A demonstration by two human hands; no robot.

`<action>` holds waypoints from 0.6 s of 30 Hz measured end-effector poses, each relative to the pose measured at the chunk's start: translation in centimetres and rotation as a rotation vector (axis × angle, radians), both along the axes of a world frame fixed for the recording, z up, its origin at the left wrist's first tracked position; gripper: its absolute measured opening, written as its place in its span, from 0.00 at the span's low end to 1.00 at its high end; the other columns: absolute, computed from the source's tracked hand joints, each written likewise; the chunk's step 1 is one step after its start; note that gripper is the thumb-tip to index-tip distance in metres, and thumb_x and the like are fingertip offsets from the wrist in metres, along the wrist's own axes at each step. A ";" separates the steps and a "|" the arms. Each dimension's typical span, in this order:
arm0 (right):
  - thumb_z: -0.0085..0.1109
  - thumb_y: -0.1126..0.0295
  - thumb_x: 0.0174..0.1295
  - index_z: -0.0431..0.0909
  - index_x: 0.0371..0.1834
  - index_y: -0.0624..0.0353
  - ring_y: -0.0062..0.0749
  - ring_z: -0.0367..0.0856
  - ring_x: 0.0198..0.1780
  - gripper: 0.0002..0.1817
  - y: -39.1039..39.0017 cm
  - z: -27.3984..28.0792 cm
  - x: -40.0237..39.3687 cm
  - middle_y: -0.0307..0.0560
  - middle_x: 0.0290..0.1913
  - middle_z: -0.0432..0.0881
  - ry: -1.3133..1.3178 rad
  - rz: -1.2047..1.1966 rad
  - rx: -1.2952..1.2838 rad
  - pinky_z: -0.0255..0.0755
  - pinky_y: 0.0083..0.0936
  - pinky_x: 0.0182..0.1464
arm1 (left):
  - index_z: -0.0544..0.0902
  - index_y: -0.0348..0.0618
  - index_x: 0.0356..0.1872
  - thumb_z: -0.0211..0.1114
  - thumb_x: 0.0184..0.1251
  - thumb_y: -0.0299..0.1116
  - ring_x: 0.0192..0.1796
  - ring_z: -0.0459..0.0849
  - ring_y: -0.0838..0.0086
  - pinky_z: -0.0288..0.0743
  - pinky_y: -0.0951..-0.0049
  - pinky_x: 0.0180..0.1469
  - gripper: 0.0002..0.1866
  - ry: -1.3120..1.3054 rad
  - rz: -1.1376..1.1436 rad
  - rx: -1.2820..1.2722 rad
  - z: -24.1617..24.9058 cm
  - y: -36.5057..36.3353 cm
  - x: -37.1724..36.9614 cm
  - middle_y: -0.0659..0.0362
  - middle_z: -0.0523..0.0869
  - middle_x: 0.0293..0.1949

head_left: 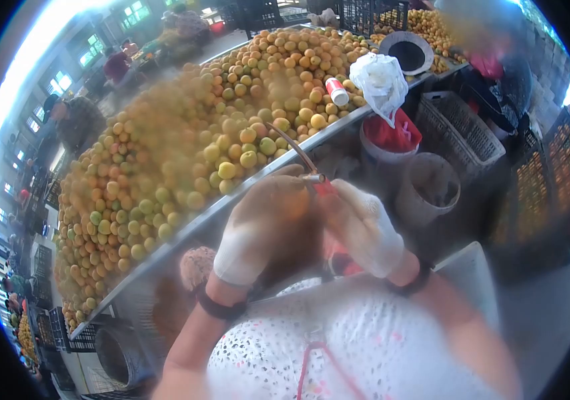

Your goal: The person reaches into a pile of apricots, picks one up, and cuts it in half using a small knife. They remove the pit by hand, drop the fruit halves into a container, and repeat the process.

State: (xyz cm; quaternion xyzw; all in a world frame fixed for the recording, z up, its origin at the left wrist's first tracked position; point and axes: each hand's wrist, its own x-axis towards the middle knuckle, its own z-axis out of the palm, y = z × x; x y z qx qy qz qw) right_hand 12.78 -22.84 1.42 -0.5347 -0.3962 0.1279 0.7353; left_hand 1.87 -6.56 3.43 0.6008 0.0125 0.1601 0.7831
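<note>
In white work gloves, both my hands meet in front of my chest, close to the metal edge of a big sorting table. My right hand (366,230) is closed around the red handle (325,187) of a knife. Its thin curved blade (293,145) points up and left toward the heaped fruit. My left hand (251,223) is curled around a round orange fruit (291,204), blurred and mostly covered by the glove. The knife's metal collar (313,178) lies right at the left fingertips. A lens smear hazes the space between the hands.
Round yellow-orange fruit (248,159) covers the table behind its metal rim (231,197). A white plastic bag (379,83) and a red-and-white bottle (337,92) lie at the rim. To the right stand buckets (429,187), a crate (465,127) and another person (508,67).
</note>
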 end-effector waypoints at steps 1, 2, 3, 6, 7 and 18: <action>0.53 0.64 0.76 0.77 0.45 0.66 0.21 0.71 0.27 0.13 -0.2 0.5 0.1 0.43 0.24 0.75 0.051 0.033 -0.080 0.66 0.23 0.29 | 0.72 0.35 0.66 0.66 0.65 0.31 0.63 0.77 0.72 0.70 0.71 0.66 0.28 -0.024 -0.017 0.008 0.1 0.0 0.0 0.55 0.78 0.64; 0.53 0.64 0.76 0.77 0.45 0.66 0.21 0.71 0.28 0.13 -0.3 1.1 0.1 0.45 0.26 0.76 0.100 0.068 -0.159 0.67 0.24 0.31 | 0.72 0.35 0.66 0.66 0.65 0.31 0.63 0.77 0.72 0.70 0.71 0.66 0.28 -0.020 -0.017 0.008 0.5 -0.3 0.0 0.55 0.78 0.64; 0.53 0.64 0.76 0.77 0.45 0.66 0.21 0.71 0.28 0.13 -0.4 1.5 0.1 0.45 0.26 0.76 0.105 0.070 -0.160 0.67 0.24 0.31 | 0.72 0.36 0.67 0.66 0.65 0.32 0.62 0.78 0.72 0.70 0.72 0.66 0.29 -0.030 0.031 0.000 1.2 -0.9 0.2 0.54 0.79 0.62; 0.53 0.64 0.76 0.77 0.44 0.66 0.19 0.71 0.30 0.14 -0.2 2.2 -0.2 0.44 0.27 0.76 0.189 0.152 -0.232 0.67 0.23 0.32 | 0.69 0.37 0.69 0.66 0.58 0.28 0.59 0.78 0.69 0.71 0.72 0.62 0.34 0.060 0.137 0.089 2.8 -1.5 0.2 0.52 0.78 0.62; 0.53 0.63 0.76 0.77 0.44 0.66 0.18 0.70 0.30 0.14 -0.1 2.3 -0.3 0.43 0.27 0.75 0.207 0.163 -0.217 0.67 0.23 0.32 | 0.67 0.38 0.71 0.66 0.50 0.25 0.57 0.78 0.66 0.72 0.70 0.58 0.40 0.160 0.190 0.189 2.9 -1.5 0.3 0.52 0.76 0.62; 0.53 0.57 0.76 0.77 0.42 0.64 0.16 0.68 0.29 0.18 0.0 2.2 -0.4 0.38 0.25 0.72 0.171 0.210 -0.207 0.66 0.22 0.31 | 0.70 0.37 0.67 0.65 0.47 0.24 0.66 0.74 0.65 0.61 0.67 0.72 0.38 0.006 0.093 0.011 0.9 -0.6 0.1 0.51 0.76 0.62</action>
